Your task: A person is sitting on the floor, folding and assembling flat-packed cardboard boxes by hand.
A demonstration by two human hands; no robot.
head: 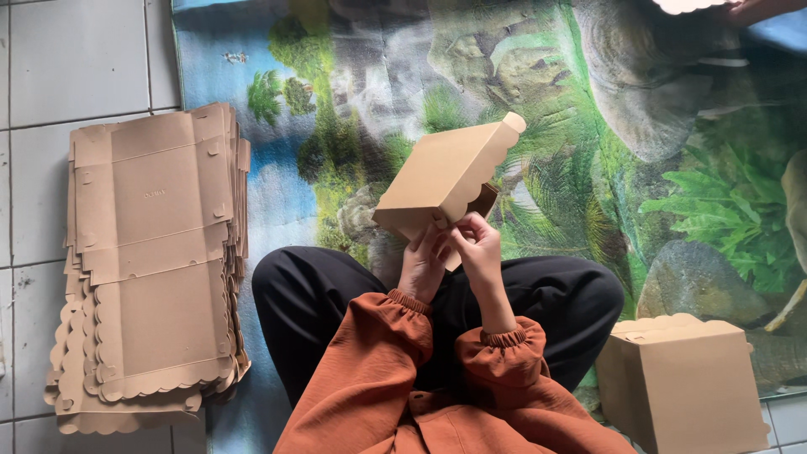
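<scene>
Half-folded kraft box [444, 178] held above lap, over printed mat [588, 126]; scalloped lid edge turned toward right, long axis slanted up-right from hands. Box gripped at lower near corner: left hand [423, 265] closed on underside, right hand [477, 244] pinched on flap, fingertips just beside box's scalloped edge. Both hands touching box, equally near.

Flat stack of unfolded blanks [151, 261] noted well left of box, on tiled floor [76, 59]. Finished box [681, 382] seated lower right of it. Another person's hand [761, 8] seen far upper right. Nothing between hands and box.
</scene>
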